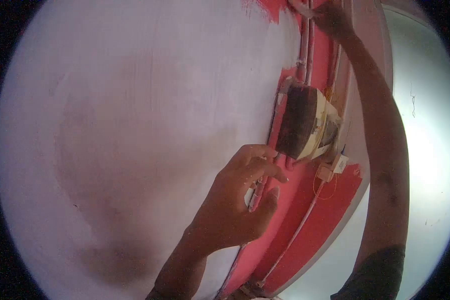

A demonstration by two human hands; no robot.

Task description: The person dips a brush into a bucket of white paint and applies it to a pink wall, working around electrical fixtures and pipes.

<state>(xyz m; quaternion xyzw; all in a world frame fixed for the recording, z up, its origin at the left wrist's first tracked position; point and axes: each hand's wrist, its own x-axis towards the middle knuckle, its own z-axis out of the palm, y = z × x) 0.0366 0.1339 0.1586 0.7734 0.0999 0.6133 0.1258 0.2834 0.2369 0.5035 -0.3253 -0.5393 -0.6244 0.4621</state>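
Observation:
My left hand point(240, 197) is raised against the pale wall, fingers bent and spread apart from the thumb. Its fingertips overlap a thin pipe point(257, 195) that runs along the wall's edge, and nothing shows between them. At the top of the view my right hand point(330, 20) is closed beside two vertical pipes point(306, 50), fingers partly cut off by the frame. A slim, lighter shape points from it toward a ragged red paint patch point(271, 9); I cannot tell what it is.
A dark and cream box-shaped fixture point(302, 120) with loose yellowish wires juts out between my hands. Below it, a small white connector box point(340, 163) hangs near a red-painted band point(305, 215). The broad whitish wall point(135, 125) fills the left side.

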